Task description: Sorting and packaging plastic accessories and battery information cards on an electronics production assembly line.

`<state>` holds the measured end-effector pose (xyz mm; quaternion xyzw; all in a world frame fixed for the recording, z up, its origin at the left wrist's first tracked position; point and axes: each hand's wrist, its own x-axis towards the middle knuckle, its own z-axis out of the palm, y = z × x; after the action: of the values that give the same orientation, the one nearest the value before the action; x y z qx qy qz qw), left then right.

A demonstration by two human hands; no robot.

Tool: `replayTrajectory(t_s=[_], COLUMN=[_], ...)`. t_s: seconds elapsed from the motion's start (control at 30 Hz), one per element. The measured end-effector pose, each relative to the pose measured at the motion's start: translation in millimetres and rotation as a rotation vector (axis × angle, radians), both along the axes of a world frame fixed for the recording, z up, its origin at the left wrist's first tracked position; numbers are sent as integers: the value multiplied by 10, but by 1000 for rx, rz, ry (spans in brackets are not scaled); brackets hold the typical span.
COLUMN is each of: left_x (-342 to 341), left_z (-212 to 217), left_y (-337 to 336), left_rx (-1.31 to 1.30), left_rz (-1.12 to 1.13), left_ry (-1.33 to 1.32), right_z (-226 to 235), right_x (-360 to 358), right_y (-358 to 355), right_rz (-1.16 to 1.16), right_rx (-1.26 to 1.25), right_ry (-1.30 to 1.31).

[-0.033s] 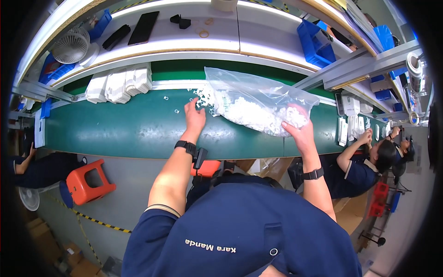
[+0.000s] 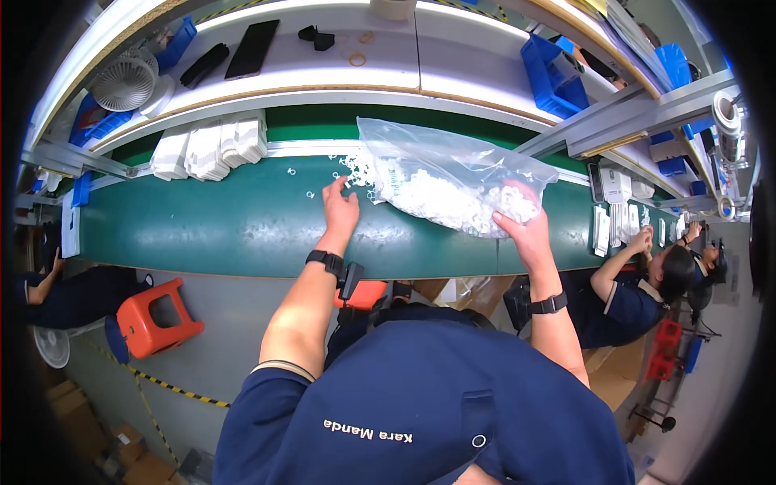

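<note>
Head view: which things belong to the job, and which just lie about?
In use:
clear bag of white pieces, in the right hand
loose white pieces, by the left hand

Lying about:
white shelf fan
flat black device
orange stool at left

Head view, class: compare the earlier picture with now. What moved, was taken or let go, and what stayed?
Nothing has clearly moved, and nothing was taken hold of or let go. The right hand still holds the clear bag; the left hand stays at the loose white pieces.
</note>
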<state>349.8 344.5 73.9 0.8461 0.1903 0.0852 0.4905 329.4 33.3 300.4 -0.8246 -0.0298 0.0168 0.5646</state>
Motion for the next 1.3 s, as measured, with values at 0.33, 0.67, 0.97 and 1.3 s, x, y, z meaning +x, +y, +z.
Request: replayTrajectory(t_s=[0.33,0.67,0.97,1.3], left_x=[-447,-284,-219,-313], left_z=[384,313,354,261], left_y=[-560,-1112,-1134,-1071], left_rx=[-1067,-1545,-1545,-1587], left_rz=[-197,-55,12,147], left_ry=[532,495,342,296], right_z=[-207,-279,-314,-642], right_x=[116,-166,-250,-310], right_y=[-29,-360,-439,-625], right_rz=[34,-78,-53,59], right_rx=[171,259,361,282], right_ry=[25,97,105,126])
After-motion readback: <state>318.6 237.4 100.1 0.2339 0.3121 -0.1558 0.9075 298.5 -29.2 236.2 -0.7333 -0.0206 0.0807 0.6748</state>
